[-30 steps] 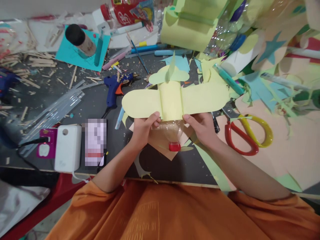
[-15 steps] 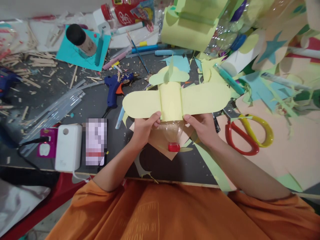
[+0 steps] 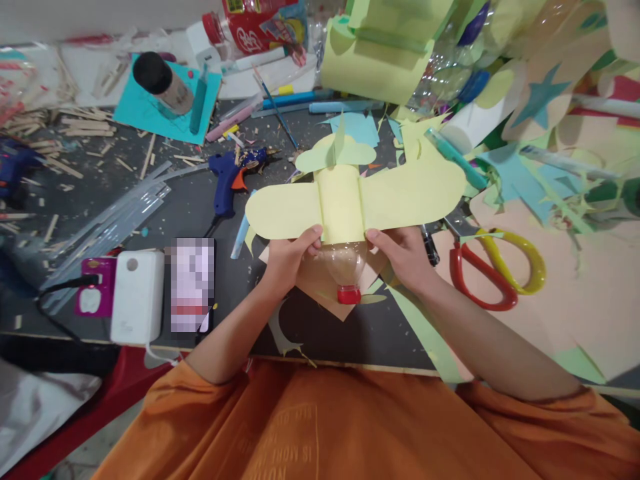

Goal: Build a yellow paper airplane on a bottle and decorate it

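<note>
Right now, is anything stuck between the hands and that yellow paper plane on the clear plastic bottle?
Nothing that I can see. The left hand and the right hand both touch the yellow paper plane, thumbs at its near edge.

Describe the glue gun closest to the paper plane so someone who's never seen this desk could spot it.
On the dark grey table, find the pale yellow paper plane with a clear bottle nose. Just off its left wing tip lies the blue plastic glue gun, nozzle towards the plane's tail. Its orange trigger marks it out from the blue tool cut off at the left edge.
</note>
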### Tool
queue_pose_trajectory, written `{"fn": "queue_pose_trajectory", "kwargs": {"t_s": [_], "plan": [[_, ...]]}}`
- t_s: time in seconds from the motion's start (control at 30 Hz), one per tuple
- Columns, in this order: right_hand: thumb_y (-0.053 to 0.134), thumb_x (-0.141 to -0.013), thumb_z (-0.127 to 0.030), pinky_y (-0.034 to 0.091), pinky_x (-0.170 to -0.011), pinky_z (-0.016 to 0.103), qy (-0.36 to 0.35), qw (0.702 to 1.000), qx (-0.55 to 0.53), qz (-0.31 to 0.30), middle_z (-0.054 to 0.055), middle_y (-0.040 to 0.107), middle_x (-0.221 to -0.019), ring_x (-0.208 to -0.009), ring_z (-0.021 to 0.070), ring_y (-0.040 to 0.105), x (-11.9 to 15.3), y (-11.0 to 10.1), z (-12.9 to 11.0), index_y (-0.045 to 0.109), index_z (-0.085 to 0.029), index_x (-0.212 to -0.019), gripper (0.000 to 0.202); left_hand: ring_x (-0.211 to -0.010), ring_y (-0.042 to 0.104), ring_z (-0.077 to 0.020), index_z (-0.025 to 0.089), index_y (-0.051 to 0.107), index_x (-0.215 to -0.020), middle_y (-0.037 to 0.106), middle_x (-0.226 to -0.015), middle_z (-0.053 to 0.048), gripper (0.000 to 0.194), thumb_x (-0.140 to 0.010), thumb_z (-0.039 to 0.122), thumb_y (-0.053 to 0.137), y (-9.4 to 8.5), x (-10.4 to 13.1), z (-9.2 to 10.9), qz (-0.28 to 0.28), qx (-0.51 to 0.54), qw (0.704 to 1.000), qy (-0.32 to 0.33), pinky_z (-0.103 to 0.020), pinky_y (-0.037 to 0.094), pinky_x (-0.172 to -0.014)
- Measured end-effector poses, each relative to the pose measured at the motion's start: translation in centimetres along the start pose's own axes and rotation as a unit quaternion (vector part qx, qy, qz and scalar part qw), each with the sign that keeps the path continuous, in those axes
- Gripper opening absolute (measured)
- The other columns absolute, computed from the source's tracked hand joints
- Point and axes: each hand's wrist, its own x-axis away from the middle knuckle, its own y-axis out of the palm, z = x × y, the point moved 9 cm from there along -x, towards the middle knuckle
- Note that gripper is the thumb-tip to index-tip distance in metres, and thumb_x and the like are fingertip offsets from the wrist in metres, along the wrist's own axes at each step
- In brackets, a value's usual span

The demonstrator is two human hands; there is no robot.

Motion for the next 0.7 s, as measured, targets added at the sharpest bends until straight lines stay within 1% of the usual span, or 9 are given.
{"fn": "queue_pose_trajectory", "kwargs": {"t_s": [0.2,0.3,0.4,0.5,0.6,0.7], "plan": [[0.071,-0.081,-0.06,0.061,-0.09,0.047,-0.009,1.0,0.014,-0.002,0.0,0.056,-0.062,-0.073,0.021,0.066,-0.03,0.13,-0.32,0.056,-0.026,-0.06,0.043,-0.049,0.047,-0.0097,0.021,0.054,-0.047,0.049,-0.047,0.004,0.036,-0.07,0.033,0.078,-0.13,-0.1,-0.45,-0.003,0.002,1.0,-0.02,-0.029,0.042,-0.06],[0.069,-0.082,-0.063,0.061,-0.091,0.047,-0.01,1.0,0.022,-0.004,0.001,0.058,-0.063,-0.076,0.0219,0.068,-0.1,0.12,-0.23,0.057,-0.026,-0.061,0.043,-0.048,0.046,-0.0085,0.021,0.056,-0.047,0.052,-0.046,0.003,0.035,-0.068,0.035,0.08,-0.22,-0.1,-0.49,0.004,0.002,1.0,-0.024,-0.027,0.042,-0.057],[0.07,-0.081,-0.062,0.06,-0.092,0.048,-0.006,1.0,0.021,-0.001,0.001,0.059,-0.064,-0.082,0.0238,0.069,-0.15,0.0,-0.02,0.058,-0.026,-0.062,0.042,-0.047,0.047,-0.0082,0.021,0.058,-0.049,0.054,-0.047,0.003,0.033,-0.068,0.036,0.08,-0.16,-0.1,-0.45,0.0,0.0,1.0,-0.021,-0.026,0.042,-0.056],[0.07,-0.082,-0.059,0.06,-0.094,0.049,-0.007,1.0,0.013,-0.002,0.002,0.062,-0.067,-0.082,0.0236,0.069,-0.15,0.01,-0.03,0.058,-0.026,-0.063,0.04,-0.047,0.047,-0.0082,0.021,0.058,-0.051,0.054,-0.048,0.003,0.032,-0.068,0.036,0.08,-0.16,-0.13,-0.51,-0.001,-0.003,1.0,-0.022,-0.027,0.042,-0.056],[0.071,-0.082,-0.054,0.061,-0.094,0.049,-0.012,1.0,0.012,-0.003,0.002,0.067,-0.073,-0.08,0.0225,0.069,-0.08,-0.04,-0.18,0.062,-0.026,-0.066,0.033,-0.047,0.045,-0.0078,0.021,0.055,-0.051,0.05,-0.047,0.004,0.035,-0.066,0.038,0.081,-0.08,-0.13,-0.3,-0.006,0.0,1.0,-0.006,-0.027,0.042,-0.055],[0.072,-0.081,-0.053,0.061,-0.094,0.047,-0.003,1.0,0.021,0.005,0.003,0.071,-0.078,-0.085,0.0233,0.071,0.0,-0.19,-0.09,0.066,-0.026,-0.073,0.029,-0.045,0.038,-0.0065,0.021,0.049,-0.049,0.043,-0.044,0.006,0.041,-0.063,0.041,0.083,0.12,-0.1,0.12,-0.017,0.009,1.0,0.016,-0.026,0.038,-0.05]]}}
